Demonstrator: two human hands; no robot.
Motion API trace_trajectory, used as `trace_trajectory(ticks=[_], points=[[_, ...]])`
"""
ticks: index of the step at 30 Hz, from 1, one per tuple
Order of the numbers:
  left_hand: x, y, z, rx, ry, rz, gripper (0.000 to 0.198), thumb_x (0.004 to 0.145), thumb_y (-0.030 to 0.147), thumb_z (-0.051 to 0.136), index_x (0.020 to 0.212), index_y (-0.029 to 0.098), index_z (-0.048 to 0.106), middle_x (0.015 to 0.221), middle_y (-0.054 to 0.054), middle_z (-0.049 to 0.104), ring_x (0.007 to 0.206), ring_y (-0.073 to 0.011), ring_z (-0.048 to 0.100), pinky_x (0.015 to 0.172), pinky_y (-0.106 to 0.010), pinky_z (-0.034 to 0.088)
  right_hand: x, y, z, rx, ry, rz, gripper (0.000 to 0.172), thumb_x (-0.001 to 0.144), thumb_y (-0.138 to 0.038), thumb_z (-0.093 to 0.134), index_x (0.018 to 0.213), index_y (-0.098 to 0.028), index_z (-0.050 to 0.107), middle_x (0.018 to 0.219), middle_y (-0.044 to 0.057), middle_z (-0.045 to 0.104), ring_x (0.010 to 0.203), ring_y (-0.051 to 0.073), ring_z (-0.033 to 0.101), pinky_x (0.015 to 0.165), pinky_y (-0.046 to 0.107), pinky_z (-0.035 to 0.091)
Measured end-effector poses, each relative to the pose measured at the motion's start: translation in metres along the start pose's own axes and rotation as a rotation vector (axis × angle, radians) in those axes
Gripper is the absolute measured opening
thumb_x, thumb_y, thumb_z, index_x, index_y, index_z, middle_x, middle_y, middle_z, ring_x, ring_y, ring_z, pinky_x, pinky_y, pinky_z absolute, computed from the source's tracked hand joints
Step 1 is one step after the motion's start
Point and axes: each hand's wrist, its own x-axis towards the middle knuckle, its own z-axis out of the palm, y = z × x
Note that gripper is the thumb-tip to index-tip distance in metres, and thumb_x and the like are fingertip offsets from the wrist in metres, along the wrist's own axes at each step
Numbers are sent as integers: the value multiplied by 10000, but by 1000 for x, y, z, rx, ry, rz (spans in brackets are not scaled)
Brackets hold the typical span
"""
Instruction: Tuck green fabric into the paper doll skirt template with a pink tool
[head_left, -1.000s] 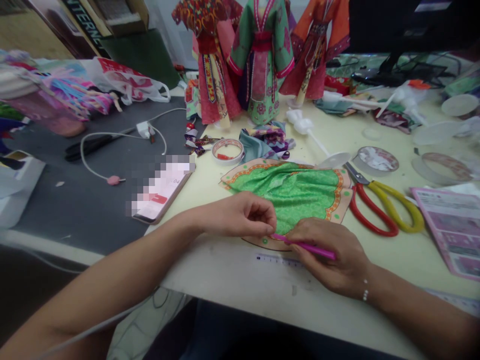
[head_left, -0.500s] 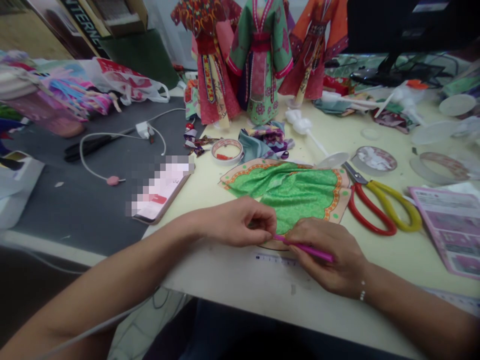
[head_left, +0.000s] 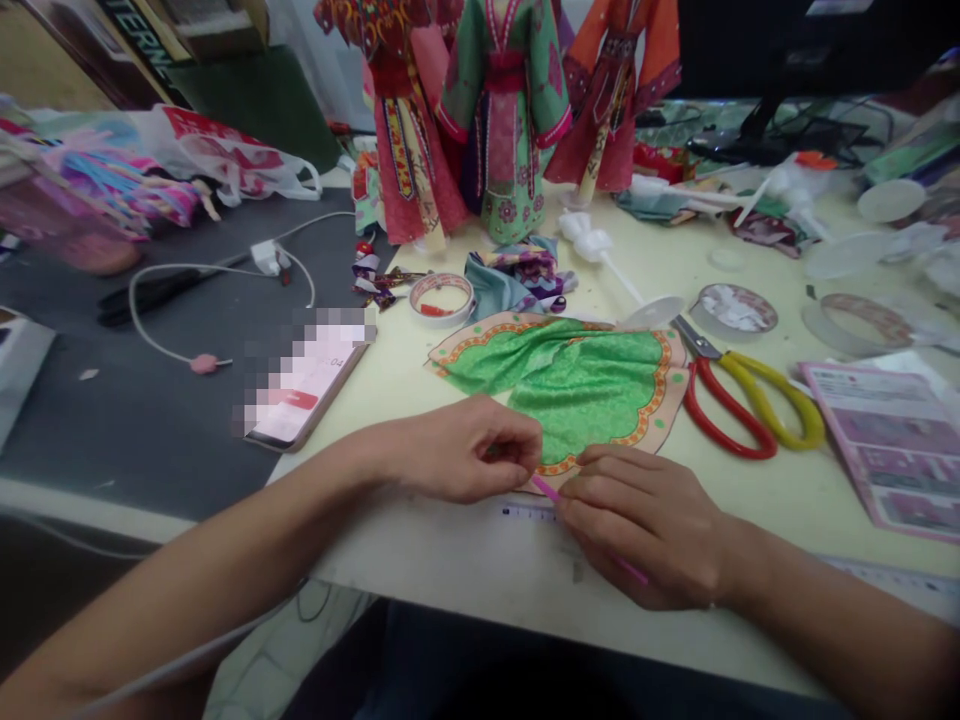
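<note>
A slim pink pen-like tool (head_left: 546,489) slants between my hands, held by my right hand (head_left: 649,525), whose closed fingers hide its middle. Close to the tool's left tip, my left hand (head_left: 476,450) is curled with thumb and forefinger together. Whatever it pinches there, if anything, is hidden. Just beyond both hands lies a gathered green cloth piece (head_left: 592,390) with a peach and orange scalloped border. Its near edge runs under my fingers. Part of a ruler scale (head_left: 529,513) shows on the tabletop below the cloth.
Scissors (head_left: 731,400) with red and yellow handles lie right of the cloth, near a pink printed packet (head_left: 885,440). A phone (head_left: 311,385) rests at left. Tape rolls (head_left: 441,302) and dressed dolls (head_left: 510,130) stand behind. A charging cable (head_left: 142,330) crosses the dark mat.
My right hand has turned over and dropped slightly, so the pink tool tilts more steeply. My left hand stays pinched near its tip. The whole view has shifted slightly.
</note>
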Motion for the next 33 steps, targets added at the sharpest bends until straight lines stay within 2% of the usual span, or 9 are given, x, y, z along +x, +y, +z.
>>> trace_trajectory(ticks=[5, 13, 19, 24, 27, 31, 33], points=[[2, -2, -2, -62, 14, -21, 57, 752, 113, 495, 717, 141, 531, 670, 30, 510, 636, -86, 443, 589, -206, 348, 0, -4, -5, 13, -21, -64, 136, 788, -113, 471, 857, -139, 585, 760, 50, 660, 765, 163, 603, 828, 347, 503], [4, -13, -3, -447, 135, -88, 59, 779, 188, 537, 757, 135, 521, 663, 20, 532, 606, -78, 483, 576, -201, 396, 0, -4, -13, 8, -75, -93, 210, 853, -140, 400, 898, -129, 604, 633, 35, 616, 667, 163, 592, 798, 362, 511], [5, -15, -4, -520, 196, -129, 81, 779, 205, 561, 768, 132, 530, 652, 12, 565, 589, -79, 525, 571, -201, 433, -2, -1, -7, -56, -78, -26, 242, 843, -144, 381, 979, -136, 581, 650, 33, 608, 684, 168, 583, 792, 372, 513], [5, -18, -5, -541, 211, -120, 125, 788, 243, 583, 770, 130, 532, 691, -2, 592, 593, -75, 537, 574, -199, 445, -3, 0, 2, -84, -111, 49, 294, 791, -121, 420, 1045, -124, 568, 858, 80, 668, 896, 216, 591, 924, 425, 442], [6, -22, -5, -601, 254, -124, 105, 787, 224, 580, 774, 128, 541, 638, 6, 586, 578, -75, 542, 608, -212, 465, -1, -1, 6, -90, -134, 72, 274, 798, -135, 410, 1015, -129, 577, 952, 93, 671, 991, 238, 568, 959, 455, 412], [7, -23, -5, -733, 306, -143, 52, 782, 163, 549, 746, 131, 531, 523, 37, 538, 547, -76, 535, 754, -301, 495, 1, -4, 9, -103, -153, 102, 234, 808, -124, 396, 928, -132, 597, 840, 91, 670, 962, 230, 575, 954, 450, 417], [8, -23, -6, -770, 321, -151, 49, 768, 151, 551, 730, 134, 526, 509, 44, 526, 529, -73, 521, 778, -326, 496, 2, -5, 10, -116, -154, 103, 236, 811, -116, 390, 923, -130, 597, 810, 90, 665, 940, 225, 581, 949, 453, 419]])
